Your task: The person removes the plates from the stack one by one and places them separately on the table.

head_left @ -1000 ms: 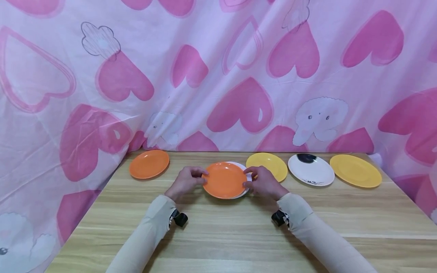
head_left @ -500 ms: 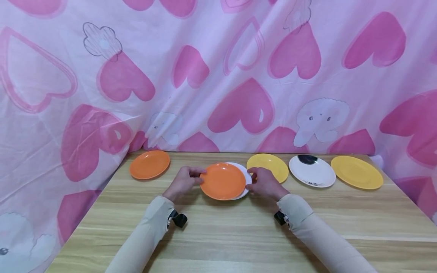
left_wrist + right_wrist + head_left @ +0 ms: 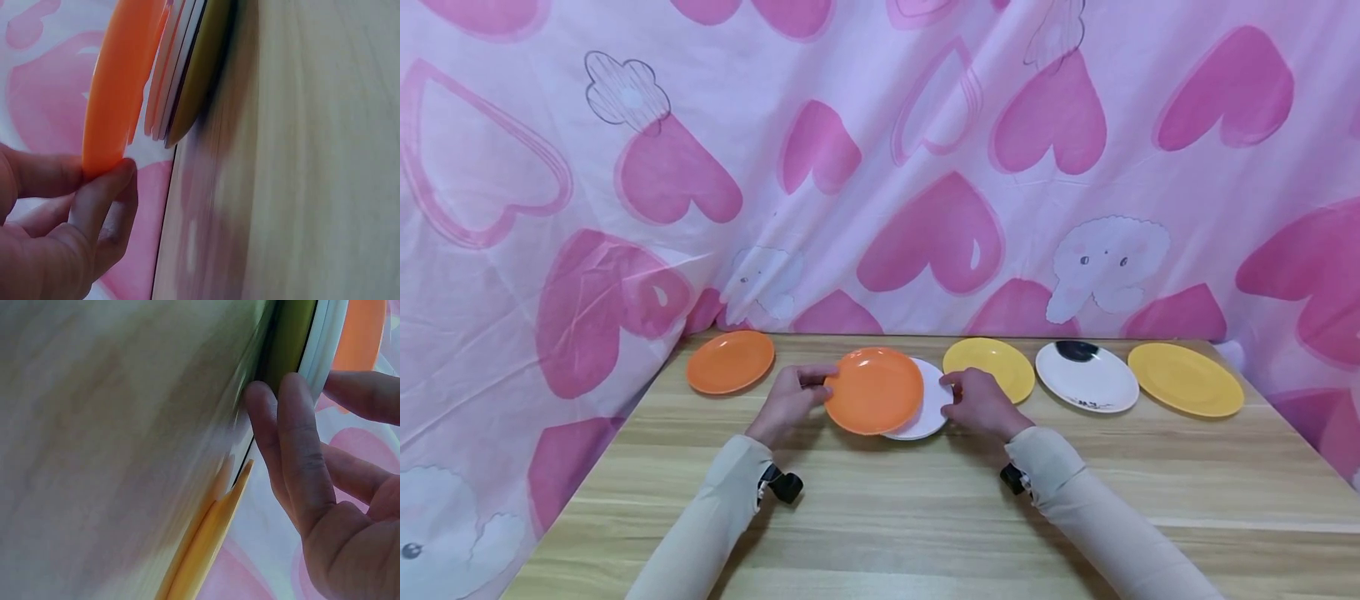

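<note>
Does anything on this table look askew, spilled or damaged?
Only the round orange plate in the left hand: it's off-centre over the round white plate, leaving that one's right side uncovered. No spill or damage shows.

backdrop (image 3: 865,158): pink heart-print cloth, creased | table (image 3: 887,517): pale wood grain

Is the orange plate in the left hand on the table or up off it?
Up off it: the left hand pinches the orange plate above the table, with white plates in between.
</note>
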Tool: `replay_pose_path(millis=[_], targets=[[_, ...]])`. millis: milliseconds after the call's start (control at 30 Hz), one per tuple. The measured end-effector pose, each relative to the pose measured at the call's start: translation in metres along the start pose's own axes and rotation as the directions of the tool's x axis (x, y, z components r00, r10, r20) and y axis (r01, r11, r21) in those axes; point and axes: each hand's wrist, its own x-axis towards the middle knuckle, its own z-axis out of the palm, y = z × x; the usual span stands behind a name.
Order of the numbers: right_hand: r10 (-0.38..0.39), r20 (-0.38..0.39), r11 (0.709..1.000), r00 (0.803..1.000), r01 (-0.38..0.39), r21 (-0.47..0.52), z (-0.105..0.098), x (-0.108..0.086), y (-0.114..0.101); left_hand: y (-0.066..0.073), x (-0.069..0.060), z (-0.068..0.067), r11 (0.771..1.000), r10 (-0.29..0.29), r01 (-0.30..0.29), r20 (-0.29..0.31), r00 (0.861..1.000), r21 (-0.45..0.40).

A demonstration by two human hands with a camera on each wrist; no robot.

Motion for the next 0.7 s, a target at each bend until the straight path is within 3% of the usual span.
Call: replay_pose_path(millis=[233,467,700], targets=[[0.006,0.003,1.000,1.000,-0.006,-0.006,0.000,0.000,-0.001,-0.002,-0.001,-0.011,0.995,-0.039,0.031,-0.096,0.995,-0.091],[-0.007,0.002,1.000,1.000,0.007,-0.019,-0.001,-0.001,0.001,0.000,0.004,-0.015,0.984,-0.086,0.054,-0.190,0.978,-0.169],[-0.021,-0.009,1.000,1.000,0.021,-0.021,-0.001,-0.004,-0.001,-0.001,0.008,-0.016,0.988,-0.095,0.055,-0.291,0.952,-0.142]])
